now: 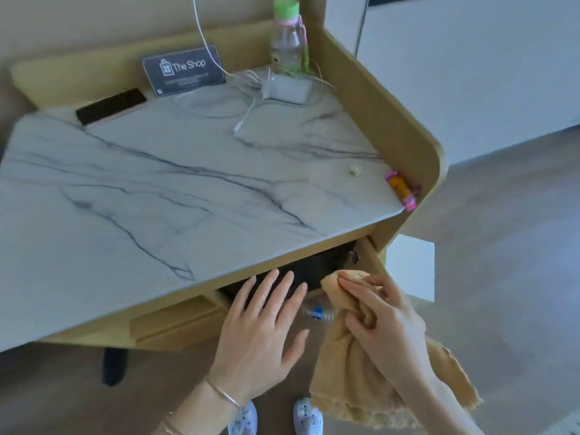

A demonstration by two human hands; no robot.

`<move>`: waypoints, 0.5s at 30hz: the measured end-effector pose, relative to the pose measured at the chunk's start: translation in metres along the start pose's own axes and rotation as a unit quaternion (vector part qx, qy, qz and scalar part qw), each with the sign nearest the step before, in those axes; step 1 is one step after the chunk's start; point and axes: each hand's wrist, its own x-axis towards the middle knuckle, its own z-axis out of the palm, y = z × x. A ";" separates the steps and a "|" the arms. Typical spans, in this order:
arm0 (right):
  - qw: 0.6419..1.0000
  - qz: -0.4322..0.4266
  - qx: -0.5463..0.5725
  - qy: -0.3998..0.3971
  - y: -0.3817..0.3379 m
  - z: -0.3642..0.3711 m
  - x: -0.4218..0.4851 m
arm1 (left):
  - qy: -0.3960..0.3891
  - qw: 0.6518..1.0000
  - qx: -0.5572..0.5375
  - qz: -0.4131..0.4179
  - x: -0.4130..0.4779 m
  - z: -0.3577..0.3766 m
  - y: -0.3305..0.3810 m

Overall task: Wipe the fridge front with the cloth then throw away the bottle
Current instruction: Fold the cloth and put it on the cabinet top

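Observation:
A black fridge point(317, 268) sits under the marble desk top, only its upper front showing below the desk edge. My right hand point(384, 321) grips a tan cloth point(351, 372) and presses a bunched corner of it against the fridge's right side. My left hand point(260, 328) is open with fingers spread, held flat in front of the fridge. A clear plastic bottle with a blue label point(318, 313) lies on the floor between my hands, partly hidden by the cloth.
The marble desk top point(157, 196) carries a green-capped water bottle point(287, 39), a charger with cable point(287, 87), a sign point(183, 70), a black remote point(111, 105) and a candy wrapper point(401, 189). A white box point(411, 265) stands at the right. My shoes point(276, 416) are below.

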 end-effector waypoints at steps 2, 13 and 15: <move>1.000 -0.015 0.001 0.002 -0.021 -0.025 0.012 | 0.021 1.000 0.011 -0.013 0.007 -0.035 0.000; 0.994 -0.085 0.064 -0.028 -0.094 -0.013 0.099 | 0.053 0.989 0.047 -0.129 -0.002 -0.077 -0.066; 0.993 -0.089 0.076 -0.034 -0.109 0.009 0.116 | 0.049 0.988 0.046 -0.137 -0.003 -0.069 -0.086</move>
